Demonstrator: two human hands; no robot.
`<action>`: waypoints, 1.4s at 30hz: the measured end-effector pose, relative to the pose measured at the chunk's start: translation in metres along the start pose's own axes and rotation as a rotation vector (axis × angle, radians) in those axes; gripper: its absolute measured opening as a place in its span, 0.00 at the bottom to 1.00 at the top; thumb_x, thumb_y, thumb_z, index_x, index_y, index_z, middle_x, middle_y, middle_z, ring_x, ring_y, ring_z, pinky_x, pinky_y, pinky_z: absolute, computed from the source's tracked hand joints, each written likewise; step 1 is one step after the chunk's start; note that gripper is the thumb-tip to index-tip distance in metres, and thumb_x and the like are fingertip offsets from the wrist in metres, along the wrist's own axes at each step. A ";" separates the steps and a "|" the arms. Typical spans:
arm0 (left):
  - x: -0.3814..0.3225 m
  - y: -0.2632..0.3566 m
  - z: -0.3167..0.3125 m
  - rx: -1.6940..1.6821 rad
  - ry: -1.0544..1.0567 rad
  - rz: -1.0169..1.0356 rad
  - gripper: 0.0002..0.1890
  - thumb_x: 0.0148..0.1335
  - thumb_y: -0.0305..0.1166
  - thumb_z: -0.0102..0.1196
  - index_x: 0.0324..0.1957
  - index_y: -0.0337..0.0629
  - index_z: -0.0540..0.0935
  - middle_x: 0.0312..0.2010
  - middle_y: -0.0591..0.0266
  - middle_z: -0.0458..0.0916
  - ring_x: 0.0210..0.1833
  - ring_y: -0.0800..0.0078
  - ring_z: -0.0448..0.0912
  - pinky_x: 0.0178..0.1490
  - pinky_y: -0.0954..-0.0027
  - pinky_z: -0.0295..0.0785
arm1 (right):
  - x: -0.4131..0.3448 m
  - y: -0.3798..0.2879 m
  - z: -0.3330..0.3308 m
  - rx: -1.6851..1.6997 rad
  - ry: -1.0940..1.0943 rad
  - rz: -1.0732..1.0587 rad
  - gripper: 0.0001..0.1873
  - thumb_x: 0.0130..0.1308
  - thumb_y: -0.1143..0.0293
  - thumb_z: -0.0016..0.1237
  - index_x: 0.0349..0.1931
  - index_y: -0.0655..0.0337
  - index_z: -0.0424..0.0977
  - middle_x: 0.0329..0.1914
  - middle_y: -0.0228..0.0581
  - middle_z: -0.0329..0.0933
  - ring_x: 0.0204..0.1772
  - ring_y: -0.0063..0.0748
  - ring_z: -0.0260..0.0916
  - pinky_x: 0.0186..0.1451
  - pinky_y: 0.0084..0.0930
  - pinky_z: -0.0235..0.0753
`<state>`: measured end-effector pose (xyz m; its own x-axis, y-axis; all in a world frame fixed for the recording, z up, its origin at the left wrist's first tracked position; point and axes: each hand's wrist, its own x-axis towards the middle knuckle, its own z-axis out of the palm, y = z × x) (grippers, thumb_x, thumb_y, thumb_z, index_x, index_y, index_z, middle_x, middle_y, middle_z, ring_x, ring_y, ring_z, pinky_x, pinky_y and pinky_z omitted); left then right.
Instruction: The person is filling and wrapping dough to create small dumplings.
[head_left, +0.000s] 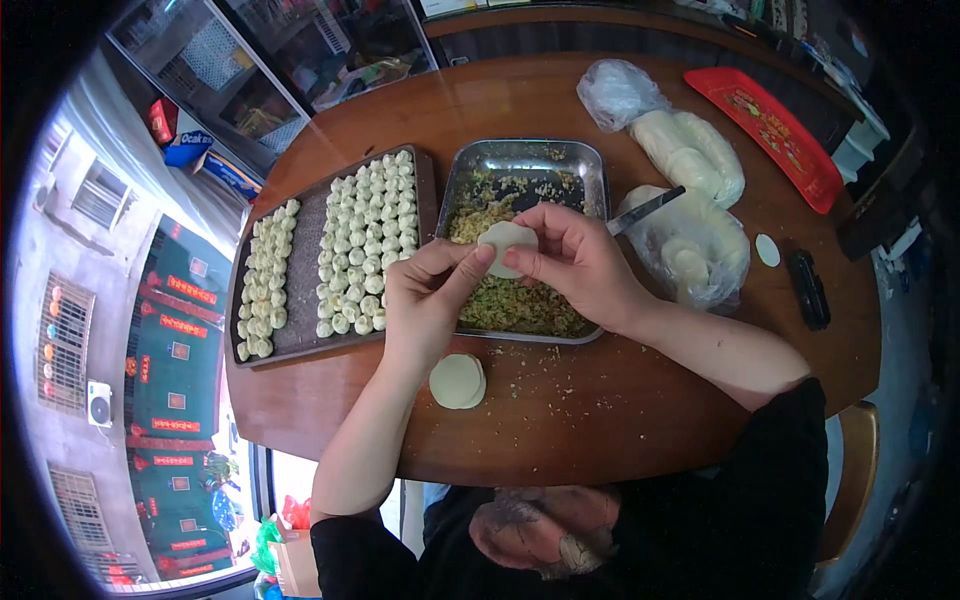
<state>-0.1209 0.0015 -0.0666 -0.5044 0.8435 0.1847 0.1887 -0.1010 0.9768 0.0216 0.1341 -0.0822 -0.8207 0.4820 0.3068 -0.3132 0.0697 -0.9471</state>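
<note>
A thin round dough wrapper is pinched at its edges between my left hand and my right hand. Both hands are over a rectangular metal pan that holds chopped filling, yellowish at the far side and greener nearer me. Out of the right hand sticks a flat blade-like tool, its grip hidden by the fingers. On the table below my left wrist lies a small stack of wrappers. To the left, a dark baking tray carries rows of small folded dumplings.
Plastic bags of stacked wrappers lie on the wooden table to the right, with more wrappers behind. A red tray, a black object and a white oval piece are farther right. Crumbs dot the near tabletop.
</note>
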 end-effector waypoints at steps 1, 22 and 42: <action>0.000 -0.001 -0.001 -0.028 0.007 -0.002 0.09 0.65 0.31 0.62 0.37 0.34 0.87 0.31 0.68 0.80 0.33 0.85 0.71 0.36 0.80 0.64 | 0.001 0.000 -0.001 -0.020 0.004 0.006 0.08 0.69 0.73 0.54 0.44 0.65 0.72 0.38 0.29 0.77 0.38 0.14 0.74 0.40 0.15 0.76; -0.001 0.003 0.003 0.014 -0.035 -0.018 0.09 0.66 0.32 0.62 0.36 0.34 0.83 0.27 0.71 0.80 0.29 0.89 0.71 0.33 0.83 0.66 | 0.000 0.000 -0.002 0.044 0.063 0.013 0.08 0.69 0.72 0.54 0.45 0.64 0.73 0.40 0.29 0.78 0.41 0.14 0.74 0.41 0.16 0.77; 0.002 -0.011 0.000 0.020 -0.078 -0.008 0.08 0.58 0.26 0.68 0.35 0.34 0.83 0.29 0.69 0.81 0.32 0.87 0.75 0.36 0.81 0.71 | 0.000 0.001 -0.003 0.038 0.087 -0.030 0.10 0.69 0.71 0.55 0.46 0.65 0.72 0.39 0.29 0.77 0.41 0.13 0.72 0.43 0.15 0.75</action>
<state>-0.1236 0.0040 -0.0768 -0.4390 0.8829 0.1667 0.2019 -0.0838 0.9758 0.0228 0.1368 -0.0836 -0.7664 0.5547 0.3239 -0.3561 0.0528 -0.9330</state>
